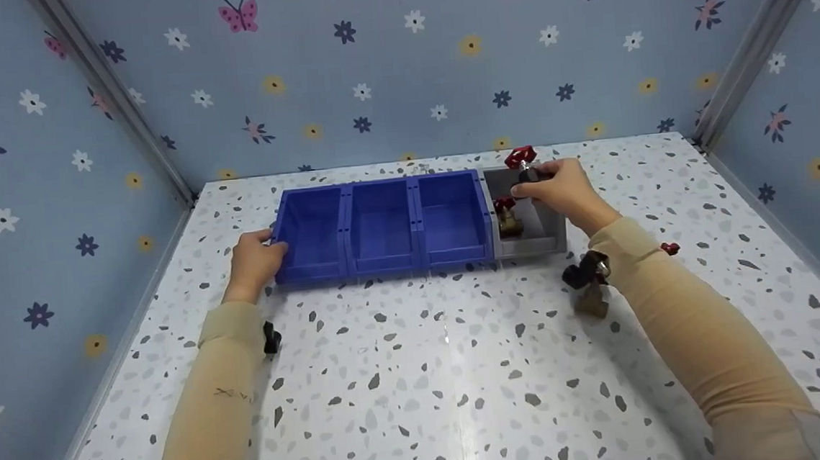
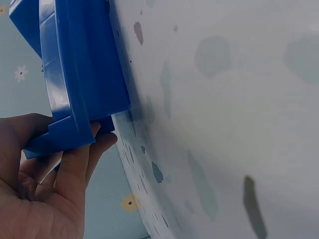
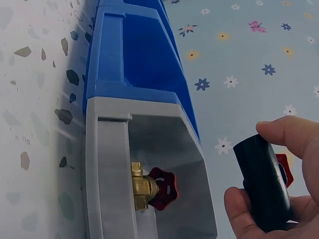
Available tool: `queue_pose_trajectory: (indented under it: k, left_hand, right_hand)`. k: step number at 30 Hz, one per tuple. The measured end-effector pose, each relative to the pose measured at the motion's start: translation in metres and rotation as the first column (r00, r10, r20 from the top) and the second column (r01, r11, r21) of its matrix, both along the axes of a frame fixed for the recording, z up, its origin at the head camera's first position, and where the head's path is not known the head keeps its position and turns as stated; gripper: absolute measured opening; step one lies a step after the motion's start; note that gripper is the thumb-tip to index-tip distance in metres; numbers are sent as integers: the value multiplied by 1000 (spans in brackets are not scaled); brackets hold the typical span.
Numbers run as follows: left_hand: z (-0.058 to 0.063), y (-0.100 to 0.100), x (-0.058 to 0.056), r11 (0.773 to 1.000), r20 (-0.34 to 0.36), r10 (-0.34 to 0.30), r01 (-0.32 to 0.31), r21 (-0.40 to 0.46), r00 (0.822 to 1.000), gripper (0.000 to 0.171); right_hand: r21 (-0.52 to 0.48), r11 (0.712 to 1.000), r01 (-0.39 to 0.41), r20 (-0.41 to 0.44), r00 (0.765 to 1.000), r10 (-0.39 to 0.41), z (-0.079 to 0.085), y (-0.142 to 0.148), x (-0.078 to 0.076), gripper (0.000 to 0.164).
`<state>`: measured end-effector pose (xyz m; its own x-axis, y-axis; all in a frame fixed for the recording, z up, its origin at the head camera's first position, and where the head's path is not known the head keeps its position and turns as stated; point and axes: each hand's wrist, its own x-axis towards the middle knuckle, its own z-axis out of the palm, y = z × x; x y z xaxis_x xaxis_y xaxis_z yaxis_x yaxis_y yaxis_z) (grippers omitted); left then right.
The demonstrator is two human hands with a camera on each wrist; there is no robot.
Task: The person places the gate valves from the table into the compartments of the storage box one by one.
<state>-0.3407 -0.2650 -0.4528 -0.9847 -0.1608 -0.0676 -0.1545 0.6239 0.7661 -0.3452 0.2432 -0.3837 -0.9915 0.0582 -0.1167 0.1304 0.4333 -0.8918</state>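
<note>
My right hand holds a black valve with a red handwheel over the grey bin. In the right wrist view the valve's black body lies between thumb and fingers. Inside the grey bin sits a brass valve with a red handwheel. At the other end of the row, my left hand grips the outer edge of the leftmost blue bin. The left wrist view shows thumb and fingers around that bin's blue edge.
Two more blue bins join the row between the ends. Beside the right forearm lie a black valve part, a brass piece and a red handwheel. A black object lies by the left forearm. Patterned walls enclose the table.
</note>
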Motion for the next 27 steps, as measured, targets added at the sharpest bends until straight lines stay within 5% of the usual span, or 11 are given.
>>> queue_pose_trajectory:
  k: [27]
  left_hand:
    - [-1, 0, -1, 1000, -12, -1, 1, -5, 1000, 57]
  right_hand:
    - [-24, 999, -47, -40, 998, 46, -6, -43, -3, 59]
